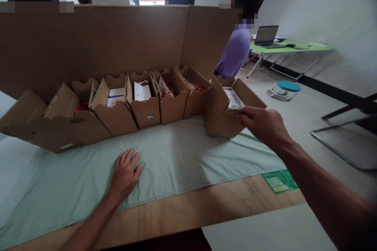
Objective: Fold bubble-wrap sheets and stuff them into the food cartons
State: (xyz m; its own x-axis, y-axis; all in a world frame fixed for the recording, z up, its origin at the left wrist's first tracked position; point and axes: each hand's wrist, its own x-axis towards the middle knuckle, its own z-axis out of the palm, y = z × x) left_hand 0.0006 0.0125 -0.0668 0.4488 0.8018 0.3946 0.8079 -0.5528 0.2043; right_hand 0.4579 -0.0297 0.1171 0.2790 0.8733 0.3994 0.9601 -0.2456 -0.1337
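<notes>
My right hand (pixel 262 125) grips the front edge of the rightmost cardboard bin (pixel 218 119), its fingers closed at the rim. Inside that bin lies a white printed packet (pixel 233 97). The bin stands at an angle, beside a row of similar cardboard bins. My left hand (pixel 127 170) rests palm down on the pale green cloth (pixel 176 157), fingers stretched out, holding nothing. In front of it are a bin with white and purple boxes (pixel 116 100) and a bin with a white carton (pixel 141 91); red packages (pixel 167 85) show in others.
A tall cardboard panel (pixel 132 39) stands behind the bins. A green packet (pixel 281 181) lies at the table's wooden edge (pixel 229 196). Beyond, a person in purple (pixel 237 51) is near a green table (pixel 300 49) with a laptop (pixel 266 36). A blue stool (pixel 284 86) stands on the floor.
</notes>
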